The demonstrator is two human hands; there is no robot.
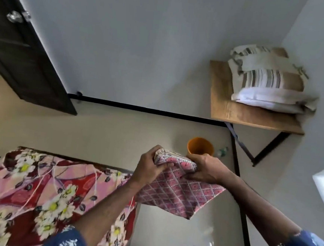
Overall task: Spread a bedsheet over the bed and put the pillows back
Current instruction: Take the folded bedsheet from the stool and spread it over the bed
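Soft patterned cloth bedsheet (178,191); matt wood-grain worktop (236,111); glossy pale floor (186,233); shiny metal doorknob (14,16).

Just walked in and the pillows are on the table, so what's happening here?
A person is making the bed. Both hands, left and right, grip a folded pink checked sheet held above the floor beside the bed, which carries a floral cover. The pillows sit stacked on the wooden table, not yet returned.
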